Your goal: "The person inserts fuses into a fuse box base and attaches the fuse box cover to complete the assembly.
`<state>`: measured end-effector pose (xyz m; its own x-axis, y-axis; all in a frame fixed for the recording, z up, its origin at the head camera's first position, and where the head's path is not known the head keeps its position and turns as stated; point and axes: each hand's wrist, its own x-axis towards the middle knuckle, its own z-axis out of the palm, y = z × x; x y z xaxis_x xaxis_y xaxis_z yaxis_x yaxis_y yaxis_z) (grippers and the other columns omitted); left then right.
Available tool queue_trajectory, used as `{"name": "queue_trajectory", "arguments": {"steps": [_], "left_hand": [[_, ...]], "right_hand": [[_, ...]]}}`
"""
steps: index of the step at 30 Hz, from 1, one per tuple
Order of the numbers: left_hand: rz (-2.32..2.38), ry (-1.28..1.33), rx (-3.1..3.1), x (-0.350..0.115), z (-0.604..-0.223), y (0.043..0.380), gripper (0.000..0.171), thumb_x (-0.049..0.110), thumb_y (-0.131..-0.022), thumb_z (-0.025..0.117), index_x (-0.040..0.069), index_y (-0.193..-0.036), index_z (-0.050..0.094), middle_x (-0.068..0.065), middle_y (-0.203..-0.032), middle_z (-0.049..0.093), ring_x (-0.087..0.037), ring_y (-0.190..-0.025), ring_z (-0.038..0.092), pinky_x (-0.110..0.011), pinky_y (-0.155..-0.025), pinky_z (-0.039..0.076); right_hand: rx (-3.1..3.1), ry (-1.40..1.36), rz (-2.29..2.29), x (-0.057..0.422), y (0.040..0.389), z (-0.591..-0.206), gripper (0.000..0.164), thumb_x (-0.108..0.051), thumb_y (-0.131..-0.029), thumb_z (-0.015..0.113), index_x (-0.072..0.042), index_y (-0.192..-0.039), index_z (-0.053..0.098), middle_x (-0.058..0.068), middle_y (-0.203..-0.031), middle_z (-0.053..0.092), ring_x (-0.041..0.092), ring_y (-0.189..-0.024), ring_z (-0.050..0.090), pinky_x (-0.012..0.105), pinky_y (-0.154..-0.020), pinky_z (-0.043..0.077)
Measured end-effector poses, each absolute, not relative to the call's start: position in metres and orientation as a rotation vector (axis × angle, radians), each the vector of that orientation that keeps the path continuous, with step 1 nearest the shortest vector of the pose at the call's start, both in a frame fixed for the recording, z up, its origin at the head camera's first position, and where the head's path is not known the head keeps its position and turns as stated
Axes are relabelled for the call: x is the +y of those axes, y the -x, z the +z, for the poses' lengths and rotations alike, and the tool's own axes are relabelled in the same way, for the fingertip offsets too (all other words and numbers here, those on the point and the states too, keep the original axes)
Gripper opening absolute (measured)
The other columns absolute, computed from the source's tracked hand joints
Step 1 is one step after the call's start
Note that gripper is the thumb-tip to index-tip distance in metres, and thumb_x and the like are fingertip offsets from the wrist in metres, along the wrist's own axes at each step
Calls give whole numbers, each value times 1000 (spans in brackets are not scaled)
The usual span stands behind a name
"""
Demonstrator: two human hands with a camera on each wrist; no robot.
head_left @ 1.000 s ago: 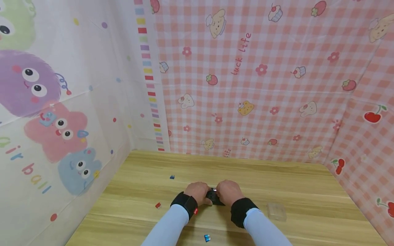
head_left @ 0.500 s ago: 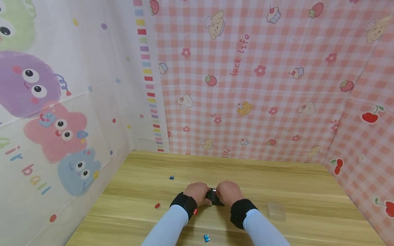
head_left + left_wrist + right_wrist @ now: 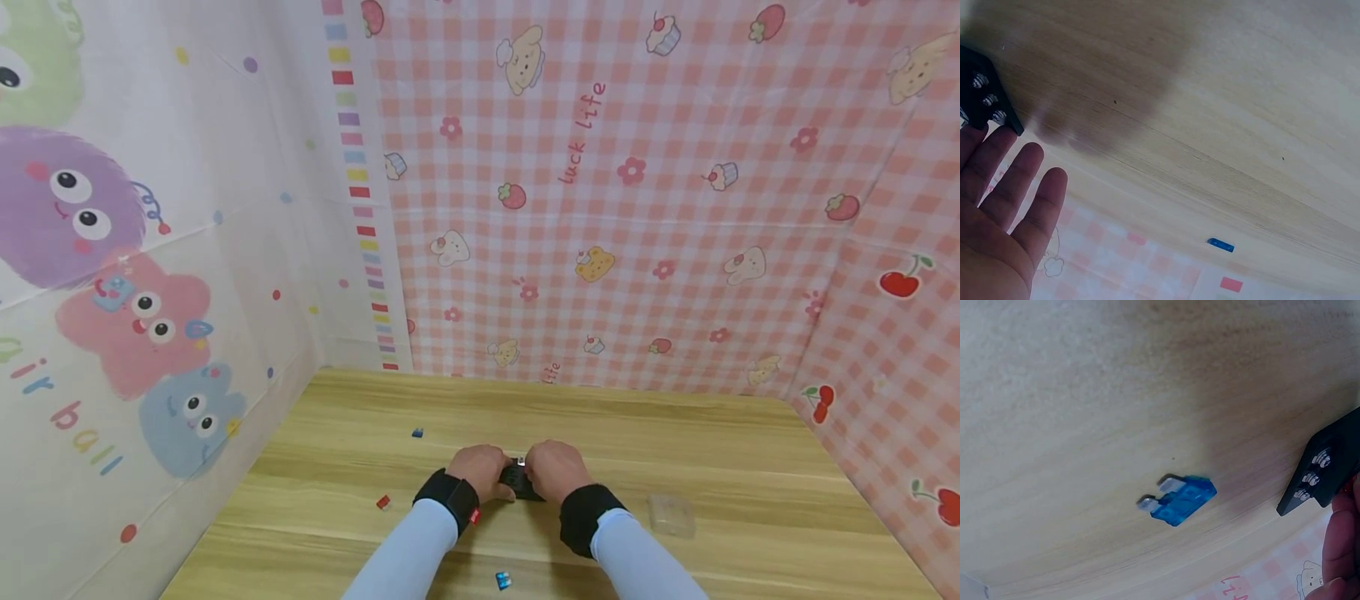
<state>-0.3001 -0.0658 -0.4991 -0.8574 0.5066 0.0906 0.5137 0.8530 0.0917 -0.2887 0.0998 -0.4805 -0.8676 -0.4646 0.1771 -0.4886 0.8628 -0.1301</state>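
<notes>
A black fuse block with metal terminals lies between both hands on the table. My left hand grips its left end, thumb on the near side and fingers beyond. At its right side is my right hand, fingers curled. It appears to pinch a red blade fuse, of which only a sliver shows. A small shiny piece sits at the block's far edge. Loose nearby are a blue blade fuse, a red one to the left and a darker blue one farther back.
A clear plastic box stands right of my right forearm. The wooden table meets a pink checked cloth at the back and right, and a white cartoon cloth on the left.
</notes>
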Motion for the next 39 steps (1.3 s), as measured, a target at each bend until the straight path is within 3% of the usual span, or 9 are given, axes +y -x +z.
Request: {"name": "queue_trajectory", "arguments": {"steps": [12,23,39], "left_hand": [[-152,813,-2992,-65,-496,298,38,44,-74,86,16,-97,76,8,-78,64,-8,-68,51,-26,-67,45],[-113,875,-2944,-65,-496,297,32,44,-76,84,18,-89,72,8,-74,61,-7,-65,48,-25,-61,40],[-68,850,-2991,-64,-492,295,37,44,-77,84,15,-96,72,5,-81,64,-8,-70,52,-27,-66,43]], "right_hand": [[-2873,-771,251,100,286,-481,14,-6,-84,76,-11,-71,72,-4,-67,62,13,-63,49,30,-62,45],[-2915,-711,357,104,288,-483,7,-6,-84,77,-11,-80,77,-2,-76,68,16,-72,58,35,-70,50],[-2900,-737,328,104,286,-483,6,-7,-83,77,-9,-79,75,-1,-75,68,18,-72,59,36,-69,50]]}}
